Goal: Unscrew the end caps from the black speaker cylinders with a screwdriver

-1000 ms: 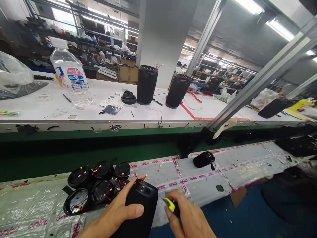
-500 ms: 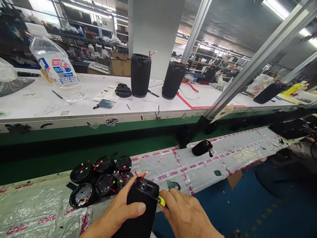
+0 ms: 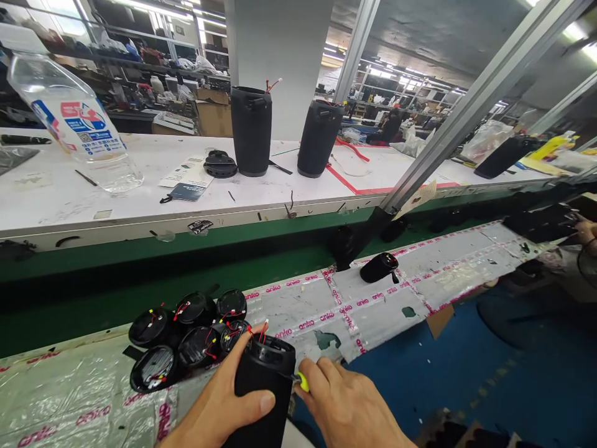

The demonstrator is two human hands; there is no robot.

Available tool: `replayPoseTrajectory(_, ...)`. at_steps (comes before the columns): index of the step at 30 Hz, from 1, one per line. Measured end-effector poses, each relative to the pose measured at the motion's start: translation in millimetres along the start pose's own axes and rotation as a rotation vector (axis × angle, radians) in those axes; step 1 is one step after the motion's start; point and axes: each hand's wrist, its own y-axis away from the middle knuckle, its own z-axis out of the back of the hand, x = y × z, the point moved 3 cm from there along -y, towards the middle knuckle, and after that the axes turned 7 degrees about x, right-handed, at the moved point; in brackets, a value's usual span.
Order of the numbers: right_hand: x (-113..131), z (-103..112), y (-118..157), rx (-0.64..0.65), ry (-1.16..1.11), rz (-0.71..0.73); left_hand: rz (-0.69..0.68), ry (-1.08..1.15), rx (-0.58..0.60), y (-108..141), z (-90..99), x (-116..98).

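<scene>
Your fingers grip a black cylinder (image 3: 263, 395) and a yellow tool (image 3: 303, 381) below the white surface (image 3: 186, 180), shelving (image 3: 158, 56) behind.

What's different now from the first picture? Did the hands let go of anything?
The right hand moved left with the yellow tool, from a little way off up to the side of the black cylinder, near its top. Nothing was let go or newly picked up. The left hand still holds the cylinder, and the bottle still stands on the white table.
</scene>
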Motion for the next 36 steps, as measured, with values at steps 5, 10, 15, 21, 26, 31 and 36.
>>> replayPoseTrajectory(5, 5, -1, 1, 0.003, 0.036, -0.005, 0.020, -0.062, -0.021, 3, -0.6, 8)
replayPoseTrajectory(10, 6, 4, 0, 0.058, 0.059, 0.023, 0.036, -0.126, -0.121, 7, -3.7, 5)
replayPoseTrajectory(15, 7, 7, -2, 0.081, 0.095, 0.090, 0.026, -0.103, -0.106, 6, -5.1, 4)
replayPoseTrajectory(21, 13, 7, -4, 0.228, 0.188, 0.091, 0.027, -0.139, -0.121, 3, -3.2, 7)
replayPoseTrajectory(26, -3, 7, -2, 0.087, -0.303, -0.030, 0.046, 0.209, 0.063, 2, -8.4, 8)
replayPoseTrajectory(31, -17, 5, 6, 0.032, -0.503, -0.121, 0.111, 0.413, 0.100, 3, -14.5, 9)
replayPoseTrajectory(36, -13, 7, 7, 0.117, -0.227, -0.055, 0.130, 0.489, 0.089, -3, -15.2, 14)
